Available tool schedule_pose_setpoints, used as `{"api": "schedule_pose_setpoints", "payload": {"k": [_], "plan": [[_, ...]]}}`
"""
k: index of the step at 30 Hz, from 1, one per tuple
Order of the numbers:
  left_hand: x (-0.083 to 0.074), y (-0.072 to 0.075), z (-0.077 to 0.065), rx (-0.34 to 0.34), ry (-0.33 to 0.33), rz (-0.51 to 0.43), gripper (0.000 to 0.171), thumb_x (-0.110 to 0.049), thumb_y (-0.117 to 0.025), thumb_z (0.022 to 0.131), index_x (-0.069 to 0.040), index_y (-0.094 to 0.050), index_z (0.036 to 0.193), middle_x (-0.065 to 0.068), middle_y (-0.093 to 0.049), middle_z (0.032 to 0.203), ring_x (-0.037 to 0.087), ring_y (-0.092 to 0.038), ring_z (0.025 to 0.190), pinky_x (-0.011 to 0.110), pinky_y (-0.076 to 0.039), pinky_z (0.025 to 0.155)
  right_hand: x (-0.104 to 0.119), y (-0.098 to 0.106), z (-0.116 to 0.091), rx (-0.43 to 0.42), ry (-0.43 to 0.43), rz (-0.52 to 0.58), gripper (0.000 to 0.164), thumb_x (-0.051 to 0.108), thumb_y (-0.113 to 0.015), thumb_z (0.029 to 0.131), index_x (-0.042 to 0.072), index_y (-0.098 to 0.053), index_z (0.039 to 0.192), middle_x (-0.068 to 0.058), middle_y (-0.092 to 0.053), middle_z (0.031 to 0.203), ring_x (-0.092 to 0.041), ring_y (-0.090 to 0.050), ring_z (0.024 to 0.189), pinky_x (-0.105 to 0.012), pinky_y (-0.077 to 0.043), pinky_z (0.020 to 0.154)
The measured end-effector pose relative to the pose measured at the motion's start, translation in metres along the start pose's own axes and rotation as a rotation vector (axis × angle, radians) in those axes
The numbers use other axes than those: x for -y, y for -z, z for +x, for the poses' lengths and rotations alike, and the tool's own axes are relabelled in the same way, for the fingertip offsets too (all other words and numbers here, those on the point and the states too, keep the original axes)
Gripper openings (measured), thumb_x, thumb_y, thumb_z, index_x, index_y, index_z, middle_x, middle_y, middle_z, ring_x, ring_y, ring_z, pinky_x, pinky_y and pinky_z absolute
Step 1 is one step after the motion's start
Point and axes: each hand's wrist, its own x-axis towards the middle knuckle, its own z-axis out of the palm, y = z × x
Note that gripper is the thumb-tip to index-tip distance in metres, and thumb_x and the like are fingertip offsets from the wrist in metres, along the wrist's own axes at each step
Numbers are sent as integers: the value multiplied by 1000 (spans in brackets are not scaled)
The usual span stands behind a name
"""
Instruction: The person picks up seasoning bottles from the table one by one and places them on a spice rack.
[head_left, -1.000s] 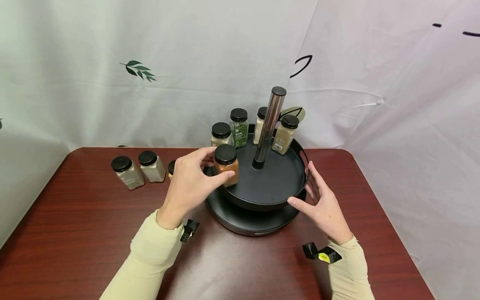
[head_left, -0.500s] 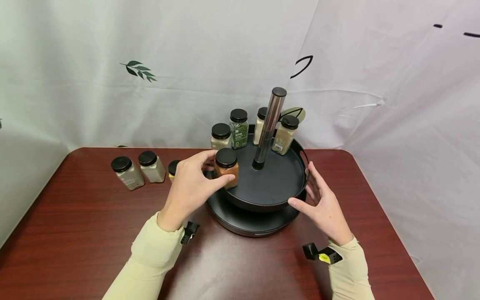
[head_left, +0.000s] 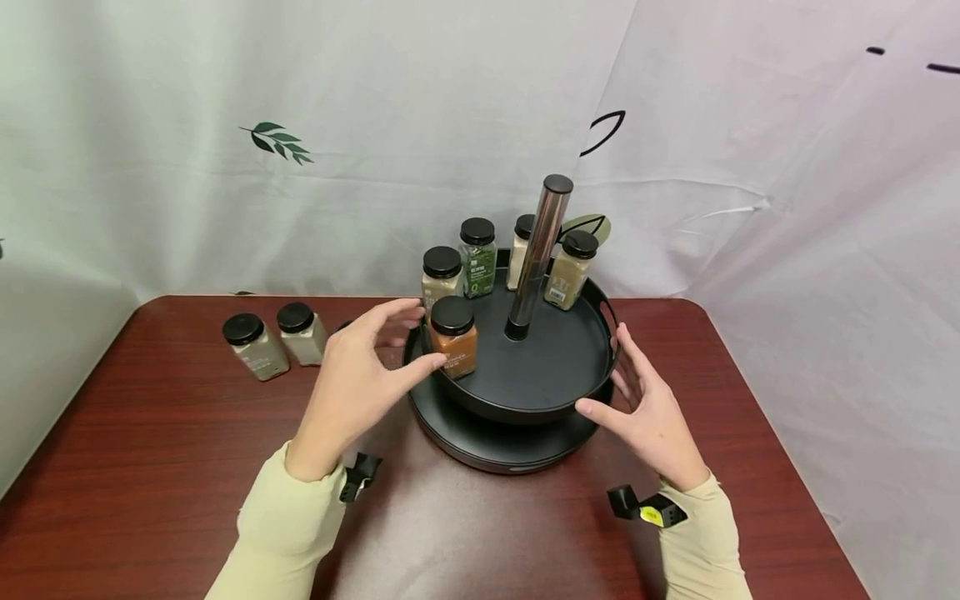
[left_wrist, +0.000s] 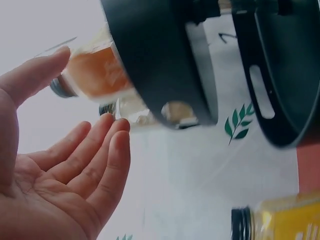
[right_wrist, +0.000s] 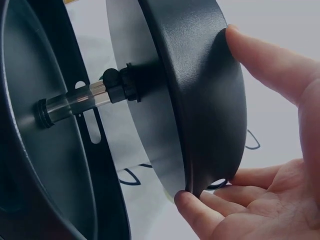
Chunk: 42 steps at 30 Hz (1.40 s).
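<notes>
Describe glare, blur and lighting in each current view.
Head: warmer-toned, pale glare at bottom centre on the reddish-brown wood-grain table; left wrist: dim, bluish, the square glass jar of orange spice blurred, its lettering unreadable; right wrist: also dim and bluish, soft sheen on the outer wall of the round black upper tray.

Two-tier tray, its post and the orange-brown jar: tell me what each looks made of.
Tray: satin black, probably coated metal, given its soft sheen.
Post: glossy, polished metal or clear plastic; streaky highlights fit both.
Jar: shiny, clear glass or plastic; contents show through.
</notes>
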Motion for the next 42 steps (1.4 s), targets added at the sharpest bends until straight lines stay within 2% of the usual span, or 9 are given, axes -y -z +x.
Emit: {"api": "schedule_pose_setpoints", "payload": {"k": [6, 9, 14, 19, 25, 31, 34, 38, 42], "plan": [[9, 17, -6, -124, 12, -11, 47, -20, -81, 87, -10, -65, 131, 2, -70, 120, 15, -67, 105, 24, -54, 84, -1, 1, 1, -45, 34, -41, 65, 11, -57, 104, 13, -24, 160, -9, -25, 164, -31, -30, 147, -12, -35, 107], [14, 24, -11, -199, 43, -24, 40, -18, -76, 91, -9, -66, 129, 3, -70, 119, 11, -68, 98, 17, -53, 81, -2, 1, 2, -61, 41, -72, 58, 13, -51, 107, 12, -27, 159, -10, -27, 163, -33, -31, 147, -11, -35, 105], [22, 36, -16, -306, 77, -61, 34, -11, -72, 93, -6, -67, 126, 6, -71, 115, 7, -67, 99, 15, -52, 82, -2, 0, 3, -68, 38, -33, 59, 11, -53, 105, 10, -28, 159, -12, -28, 163, -34, -31, 146, -11, -34, 106], [29, 46, -19, -378, 101, -73, 32, -8, -72, 93, -5, -68, 124, 6, -72, 114, 7, -67, 100, 14, -51, 81, -2, -1, 4, -80, 29, 18, 61, 8, -56, 104, 7, -29, 158, -14, -29, 162, -34, -30, 147, -12, -35, 106], [39, 55, -23, -476, 173, -78, 30, -7, -72, 92, -8, -71, 122, -1, -72, 110, 5, -67, 98, 13, -50, 79, -3, -1, 3, -79, 11, 91, 66, 5, -60, 100, 4, -27, 158, -14, -28, 163, -28, -26, 150, -17, -37, 108], [50, 61, -23, -576, 196, -63, 30, -7, -71, 92, -7, -71, 121, -4, -72, 110, 6, -66, 100, 14, -48, 78, -4, -1, 2, -78, 33, 143, 71, -2, -62, 97, 0, -25, 158, -15, -24, 164, -24, -25, 151, -18, -39, 107], [57, 64, -22, -626, 239, -32, 30, -10, -71, 91, -10, -72, 121, -3, -71, 109, 3, -66, 93, 14, -48, 77, -4, -1, 1, -75, 32, 153, 74, -3, -63, 96, 1, -24, 158, -12, -21, 165, -22, -24, 151, -18, -38, 108], [70, 69, -22, -690, 332, 64, 31, -16, -71, 91, -15, -73, 122, -8, -67, 107, -4, -63, 82, 13, -46, 76, -4, -1, 1, -73, 15, 148, 77, -2, -65, 95, 3, -23, 159, -5, -19, 167, -19, -22, 152, -18, -38, 108], [81, 73, -23, -720, 410, 142, 35, -20, -70, 90, -18, -71, 126, -12, -60, 108, -6, -57, 86, 13, -44, 78, -3, -1, 2, -70, 10, 148, 78, -2, -67, 94, 4, -23, 159, -4, -17, 167, -19, -21, 152, -18, -37, 108]]}}
